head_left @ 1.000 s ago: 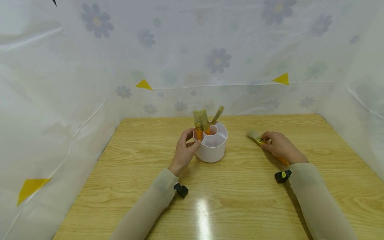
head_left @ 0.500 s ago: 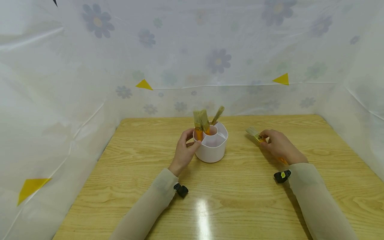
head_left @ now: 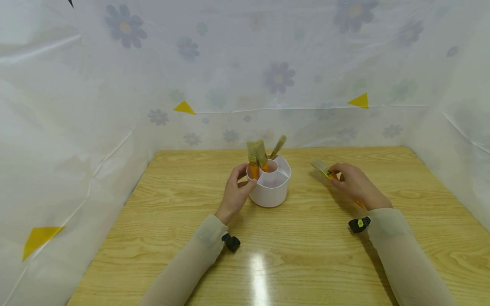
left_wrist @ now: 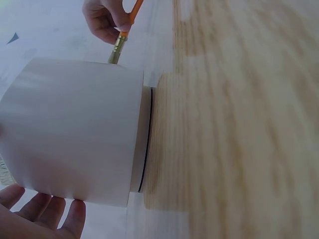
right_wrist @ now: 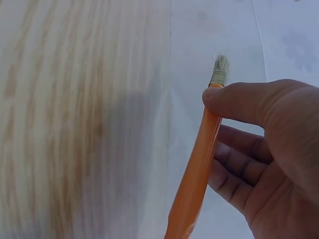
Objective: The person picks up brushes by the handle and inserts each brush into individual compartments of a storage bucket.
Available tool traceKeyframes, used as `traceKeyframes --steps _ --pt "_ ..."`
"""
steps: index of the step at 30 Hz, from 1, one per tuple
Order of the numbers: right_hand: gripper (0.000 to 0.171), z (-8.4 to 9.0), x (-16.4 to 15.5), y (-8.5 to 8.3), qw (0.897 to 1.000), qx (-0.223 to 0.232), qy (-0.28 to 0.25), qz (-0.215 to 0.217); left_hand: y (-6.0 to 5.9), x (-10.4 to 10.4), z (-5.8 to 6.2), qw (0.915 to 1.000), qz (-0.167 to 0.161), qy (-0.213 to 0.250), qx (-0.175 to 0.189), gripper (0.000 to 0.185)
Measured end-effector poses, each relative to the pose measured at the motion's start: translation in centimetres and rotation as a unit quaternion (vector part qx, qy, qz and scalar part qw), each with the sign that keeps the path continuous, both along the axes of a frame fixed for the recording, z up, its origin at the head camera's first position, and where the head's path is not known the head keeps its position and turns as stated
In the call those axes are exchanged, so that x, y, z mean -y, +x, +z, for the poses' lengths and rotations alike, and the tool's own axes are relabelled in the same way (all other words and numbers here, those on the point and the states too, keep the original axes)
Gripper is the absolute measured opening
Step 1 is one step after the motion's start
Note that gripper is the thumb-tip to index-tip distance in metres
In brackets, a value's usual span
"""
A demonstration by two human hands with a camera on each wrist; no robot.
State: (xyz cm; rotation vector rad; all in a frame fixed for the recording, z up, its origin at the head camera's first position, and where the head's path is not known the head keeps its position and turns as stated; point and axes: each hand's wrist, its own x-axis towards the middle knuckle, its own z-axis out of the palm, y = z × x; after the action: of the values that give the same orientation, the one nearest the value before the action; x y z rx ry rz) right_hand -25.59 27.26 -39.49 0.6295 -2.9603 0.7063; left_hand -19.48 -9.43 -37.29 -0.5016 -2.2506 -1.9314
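A white round holder with inner dividers point(head_left: 269, 196) stands on the wooden table in the head view. Its left side is gripped by my left hand point(head_left: 234, 195), whose fingertips press the wall in the left wrist view. Three bristle brushes stick up from it: a flat paintbrush point(head_left: 251, 148) and a second flat paintbrush point(head_left: 261, 152) with orange handles, plus a narrower-looking brush point(head_left: 279, 145) leaning right. To the right of the holder, my right hand point(head_left: 357, 185) pinches another paintbrush point(right_wrist: 195, 172) near its metal band. That brush's pale bristles point left, toward the holder.
The wood-grain table point(head_left: 302, 250) reaches back to a flowered plastic sheet point(head_left: 229, 63), which also hangs along both sides. Yellow triangles point(head_left: 359, 101) mark the sheet. Each wrist wears a small black camera point(head_left: 231, 242).
My right hand has shifted slightly left with the paintbrush, bringing its bristles a little nearer the holder. The left hand and the holder stay where they were.
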Motion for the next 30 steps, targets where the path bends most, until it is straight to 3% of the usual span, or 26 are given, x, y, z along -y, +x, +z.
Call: traceKeyframes --steps 20,30 --pt "0.033 1.2 1.1 0.9 1.000 -0.015 -0.016 0.000 0.1 -0.1 0.1 1.0000 0.002 -0.003 0.006 0.051" --pt "0.035 1.5 1.7 1.2 0.999 -0.045 -0.020 0.010 0.1 0.0 0.1 1.0000 0.003 -0.005 0.008 0.051"
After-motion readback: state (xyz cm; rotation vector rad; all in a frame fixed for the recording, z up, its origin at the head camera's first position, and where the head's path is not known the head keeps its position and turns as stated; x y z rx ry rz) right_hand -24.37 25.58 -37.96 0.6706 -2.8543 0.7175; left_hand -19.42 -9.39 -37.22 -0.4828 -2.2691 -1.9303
